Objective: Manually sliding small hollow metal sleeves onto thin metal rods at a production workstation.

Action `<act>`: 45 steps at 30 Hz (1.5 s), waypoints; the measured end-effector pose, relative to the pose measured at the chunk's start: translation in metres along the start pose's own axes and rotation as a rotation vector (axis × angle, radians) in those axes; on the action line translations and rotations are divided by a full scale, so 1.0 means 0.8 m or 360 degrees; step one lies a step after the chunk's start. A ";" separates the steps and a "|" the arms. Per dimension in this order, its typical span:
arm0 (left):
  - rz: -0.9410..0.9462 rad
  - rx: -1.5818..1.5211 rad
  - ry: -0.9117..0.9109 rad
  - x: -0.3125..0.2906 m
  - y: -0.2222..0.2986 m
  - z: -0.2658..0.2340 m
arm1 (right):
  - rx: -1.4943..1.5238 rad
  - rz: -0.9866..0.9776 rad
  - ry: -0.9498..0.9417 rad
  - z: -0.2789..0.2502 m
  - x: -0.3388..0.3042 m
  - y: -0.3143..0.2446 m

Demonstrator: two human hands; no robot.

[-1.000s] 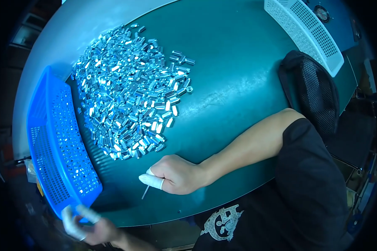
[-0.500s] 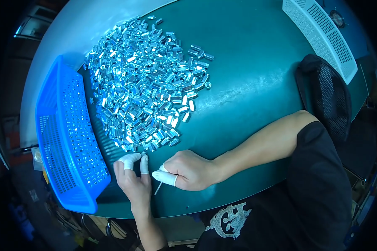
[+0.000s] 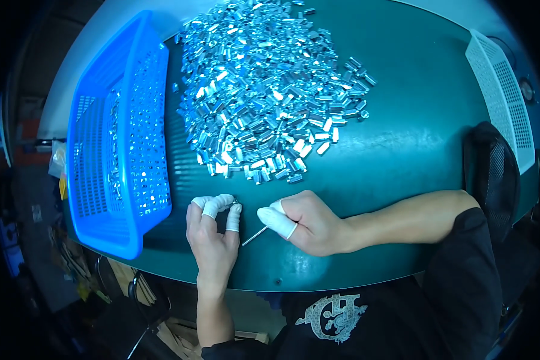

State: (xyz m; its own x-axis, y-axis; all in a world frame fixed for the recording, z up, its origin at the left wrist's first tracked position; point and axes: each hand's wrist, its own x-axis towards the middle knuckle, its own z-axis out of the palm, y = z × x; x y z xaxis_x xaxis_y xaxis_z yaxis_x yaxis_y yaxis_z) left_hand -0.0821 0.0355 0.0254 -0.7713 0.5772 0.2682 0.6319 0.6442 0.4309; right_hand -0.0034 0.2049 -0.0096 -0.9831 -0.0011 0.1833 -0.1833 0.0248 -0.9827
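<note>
My left hand (image 3: 215, 237), with white finger cots on its fingers, is closed in a pinch on a small shiny metal piece, a hex standoff (image 3: 236, 201) mostly hidden by the fingertips. My right hand (image 3: 311, 225), also in white finger cots, is closed around a thin metal rod (image 3: 255, 236) whose free end points down and left toward the left hand. The two hands are a short way apart. Just beyond them lies a large heap of silvery hex standoffs (image 3: 264, 96) on the green tabletop (image 3: 396, 162).
A blue perforated basket (image 3: 135, 174) stands left of the heap, with metal pieces showing through its holes. At the far right are a white perforated basket (image 3: 504, 99) and a dark mesh-sided item (image 3: 492, 168) near my right elbow. The table's near edge curves before my body.
The whole view has shifted, so the heap and baskets appear higher and further right. Both hands keep their grips, and their spacing is about the same.
</note>
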 end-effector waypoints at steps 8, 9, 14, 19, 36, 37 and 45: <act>-0.0310 -0.0353 0.0012 -0.031 -0.012 -0.005 | 0.0051 0.0040 -0.0052 -0.007 0.001 -0.001; -0.0321 -0.0345 0.0016 -0.037 -0.008 -0.003 | 0.0049 0.0041 -0.0055 -0.006 0.001 -0.002; -0.0564 -0.1476 0.0414 -0.060 0.015 0.008 | 0.0226 0.0072 0.0114 0.000 0.003 -0.004; -0.0698 -0.1778 0.0500 -0.066 0.036 0.013 | 0.0138 0.0201 0.0068 -0.006 0.003 -0.010; -0.0746 -0.1674 0.0227 -0.071 0.042 0.010 | 0.0190 0.0250 0.0023 -0.007 -0.002 -0.009; -0.0774 -0.1682 0.0196 -0.070 0.042 0.010 | 0.0167 0.0211 -0.0001 -0.007 -0.002 -0.007; -0.0562 -0.1687 0.0070 -0.052 0.043 0.014 | 0.0197 0.0217 -0.0055 -0.004 0.001 -0.018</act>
State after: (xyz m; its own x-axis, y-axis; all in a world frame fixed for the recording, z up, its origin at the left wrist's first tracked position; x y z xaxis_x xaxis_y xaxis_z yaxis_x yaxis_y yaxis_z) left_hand -0.0270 0.0392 0.0196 -0.9099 0.4148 0.0068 0.0086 0.0026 1.0000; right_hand -0.0017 0.2075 0.0046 -0.9980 -0.0406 0.0491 -0.0450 -0.0961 -0.9944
